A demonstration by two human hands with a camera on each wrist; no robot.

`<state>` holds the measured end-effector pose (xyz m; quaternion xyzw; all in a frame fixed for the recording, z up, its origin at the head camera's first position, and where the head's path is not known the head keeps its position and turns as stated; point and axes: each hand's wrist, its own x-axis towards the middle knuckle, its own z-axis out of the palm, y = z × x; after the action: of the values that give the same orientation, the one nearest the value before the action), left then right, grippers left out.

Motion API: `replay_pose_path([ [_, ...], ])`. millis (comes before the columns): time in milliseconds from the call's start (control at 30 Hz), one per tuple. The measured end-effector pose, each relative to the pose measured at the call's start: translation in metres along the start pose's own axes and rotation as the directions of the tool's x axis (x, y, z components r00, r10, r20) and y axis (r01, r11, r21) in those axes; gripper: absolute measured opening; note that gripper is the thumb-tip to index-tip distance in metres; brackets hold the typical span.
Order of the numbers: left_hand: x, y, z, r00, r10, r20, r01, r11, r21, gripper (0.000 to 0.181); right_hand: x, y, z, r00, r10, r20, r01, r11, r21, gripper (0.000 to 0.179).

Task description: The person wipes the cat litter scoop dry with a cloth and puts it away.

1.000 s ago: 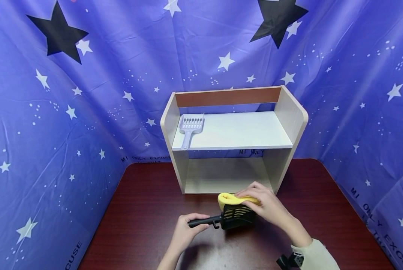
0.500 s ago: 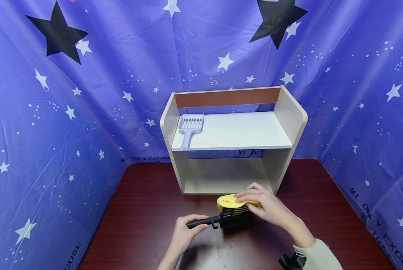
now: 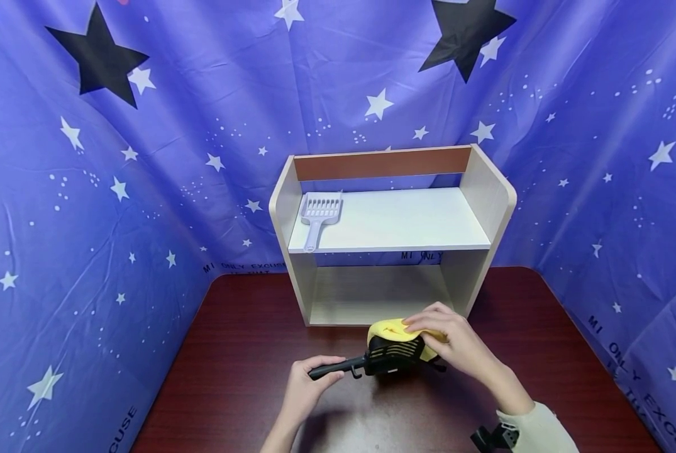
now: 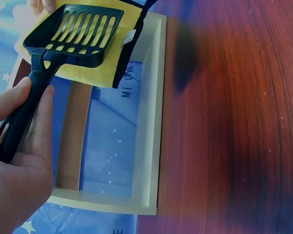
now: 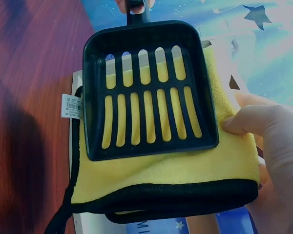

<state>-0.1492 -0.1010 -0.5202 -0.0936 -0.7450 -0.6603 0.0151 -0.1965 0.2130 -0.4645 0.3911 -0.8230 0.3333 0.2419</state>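
My left hand (image 3: 304,387) grips the handle of a black slotted litter scoop (image 4: 36,105), held above the table with its head toward the right. A yellow cloth with black edging (image 5: 229,170) lies against the far side of the scoop's head, showing through the slots in the right wrist view. My right hand (image 3: 456,343) pinches that cloth at its right side, thumb on the near face. A small white tag (image 5: 72,106) sticks out of the cloth's edge.
Behind the hands stands a two-level shelf unit (image 3: 391,247) on the dark red wooden table (image 3: 230,352). A pale grey litter scoop (image 3: 321,211) lies on its upper shelf at the left. A blue star-patterned curtain (image 3: 202,207) surrounds the table.
The black scoop has tilted and shifted slightly left and up. The cloth and right hand have moved a little up and right, and more of the cloth shows at the head's right end.
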Motion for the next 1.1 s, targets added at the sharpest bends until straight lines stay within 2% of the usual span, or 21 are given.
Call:
replay_pose_path([
  [133,0.001,0.001,-0.002,1.0,0.021,-0.004,-0.021,1.0,0.001,0.025,-0.001,0.003,-0.001,0.999,-0.022,-0.049,0.022,1.0,0.014,0.048],
  [233,0.002,0.002,-0.004,1.0,0.024,-0.01,-0.024,1.0,0.002,0.025,-0.004,0.006,-0.003,0.998,-0.006,-0.059,0.007,1.0,0.016,0.047],
  [567,0.005,0.003,-0.009,0.999,0.043,-0.024,-0.043,0.999,-0.008,0.022,-0.016,0.012,-0.01,0.993,0.113,-0.027,-0.112,0.993,0.033,0.037],
  [867,0.004,0.001,-0.014,0.997,0.073,0.013,-0.073,0.997,0.008,0.024,-0.021,0.012,-0.014,0.991,0.128,-0.045,-0.126,0.991,0.054,0.037],
  [1100,0.002,0.0,-0.014,0.991,0.107,0.078,-0.106,0.994,-0.011,0.024,-0.021,0.011,-0.015,0.988,0.147,-0.041,-0.143,0.986,0.091,0.038],
])
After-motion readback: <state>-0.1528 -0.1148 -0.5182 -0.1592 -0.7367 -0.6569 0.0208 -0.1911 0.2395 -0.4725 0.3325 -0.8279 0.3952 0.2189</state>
